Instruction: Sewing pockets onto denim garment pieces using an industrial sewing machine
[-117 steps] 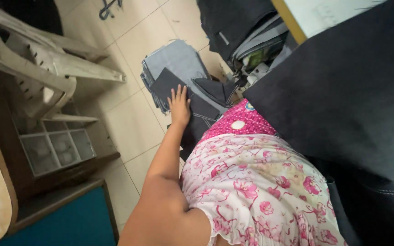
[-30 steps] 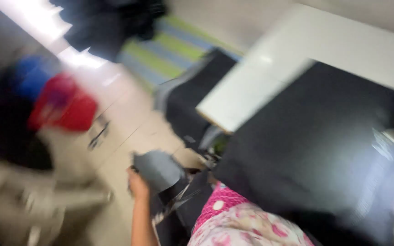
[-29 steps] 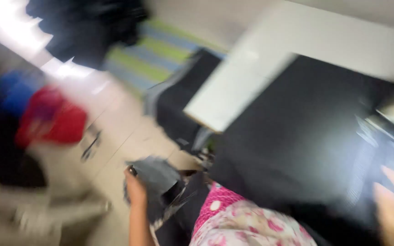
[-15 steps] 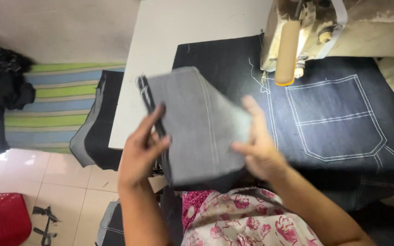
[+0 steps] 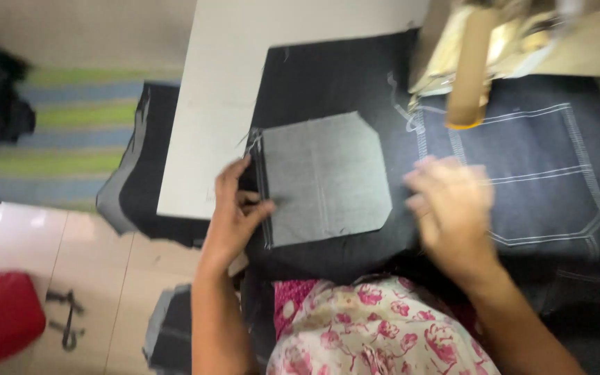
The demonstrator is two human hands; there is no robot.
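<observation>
Patch: grey denim patch (image 5: 324, 177), light, limp; hold by its edges.
Left hand (image 5: 237, 215): fingers pinching its stitched edge.
Right hand (image 5: 453, 212): blurred, fingers spread on dark denim (image 5: 328, 76).

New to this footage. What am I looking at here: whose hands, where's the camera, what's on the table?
This is one view from a camera worn on a person's head, looking down at their own two bare hands; there is no robot. The left hand pinches the stitched left edge of a grey pocket-shaped denim piece, which lies flat on a larger dark denim panel. The right hand is blurred and rests open on the dark denim beside the piece, holding nothing. That panel covers part of a white table. At the top right is part of a sewing machine, with a pocket outline in white stitching below it. A red object sits on the tiled floor at the left.
</observation>
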